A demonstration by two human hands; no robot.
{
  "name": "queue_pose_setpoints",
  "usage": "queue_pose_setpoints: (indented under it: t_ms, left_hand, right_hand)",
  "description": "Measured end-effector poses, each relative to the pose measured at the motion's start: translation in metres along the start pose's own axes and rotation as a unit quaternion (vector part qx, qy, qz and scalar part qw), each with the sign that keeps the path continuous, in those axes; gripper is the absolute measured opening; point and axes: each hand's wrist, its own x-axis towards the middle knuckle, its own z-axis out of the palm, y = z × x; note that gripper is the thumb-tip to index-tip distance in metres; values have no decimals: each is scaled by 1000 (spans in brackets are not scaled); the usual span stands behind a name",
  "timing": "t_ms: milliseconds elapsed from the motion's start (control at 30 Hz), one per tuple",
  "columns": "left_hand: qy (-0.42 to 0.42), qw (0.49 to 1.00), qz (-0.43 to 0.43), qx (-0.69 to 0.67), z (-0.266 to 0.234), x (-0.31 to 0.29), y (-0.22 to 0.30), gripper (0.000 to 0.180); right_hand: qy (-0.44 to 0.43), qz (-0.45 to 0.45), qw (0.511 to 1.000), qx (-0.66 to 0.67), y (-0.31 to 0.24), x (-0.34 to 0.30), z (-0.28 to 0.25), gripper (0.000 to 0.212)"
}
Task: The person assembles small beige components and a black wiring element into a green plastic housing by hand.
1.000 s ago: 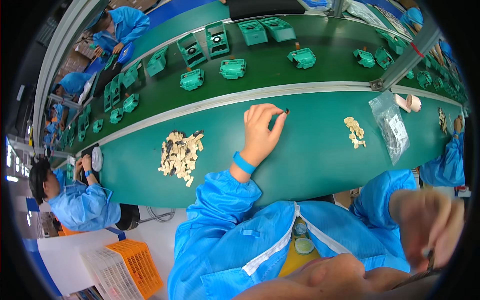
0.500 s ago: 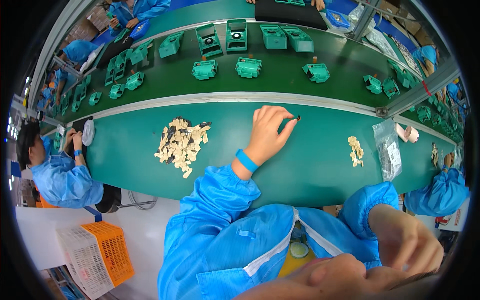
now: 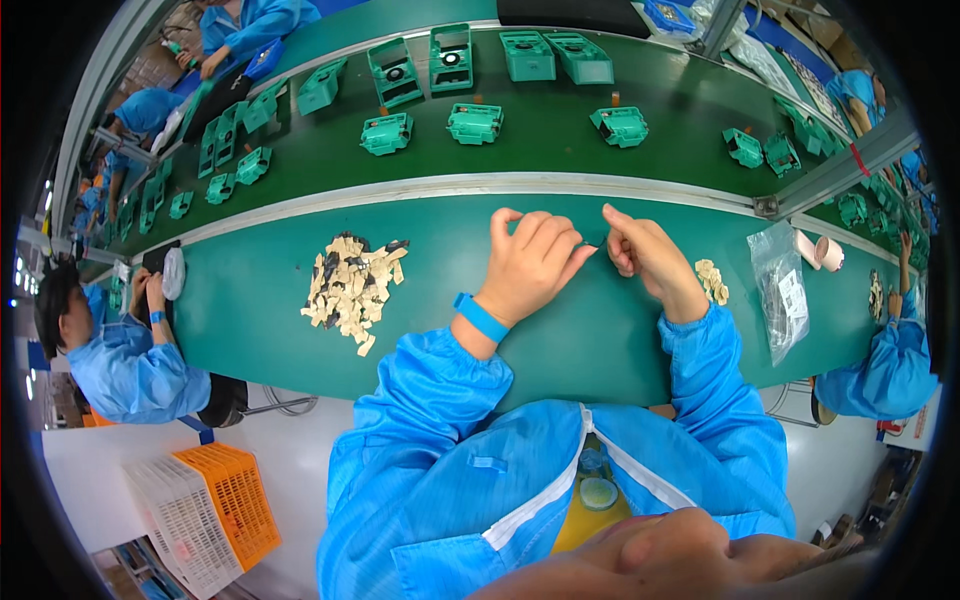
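Observation:
My left hand [image 3: 535, 258] is raised over the green table, pinching a small dark piece [image 3: 592, 247] with a pale edge between thumb and fingertip. Its exact kind is too small to tell. Close on the other side of the piece is my right hand [image 3: 648, 258], one finger stretched up and the others loosely curled. I see nothing held in it. Left of my hands lies a pile of small beige and black flat pieces [image 3: 350, 285]. A smaller heap of beige pieces [image 3: 711, 281] lies just beyond my right wrist.
A clear plastic bag [image 3: 778, 290] and a pink roll [image 3: 828, 254] lie at the right. Behind a pale rail [image 3: 480, 184], teal plastic housings [image 3: 475, 123] stand on a dark green conveyor. Co-workers in blue sit on both sides. Crates [image 3: 235, 505] stand on the floor at left.
My right hand has come up from near my head to beside the left hand over the table. The left hand still pinches the small dark piece. The view has shifted slightly.

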Motion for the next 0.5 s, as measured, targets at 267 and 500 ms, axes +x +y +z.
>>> queue_pose_setpoints:
  t_ms: [267,500]
  left_hand:
    - [-16,1000,4,20,12,11,9,31]
    - [-32,999,10,29,12,9,8,32]
  right_hand:
    - [20,37,998,-37,4,0,-21,40]
    - [-6,8,999,-43,15,12,-23,24]
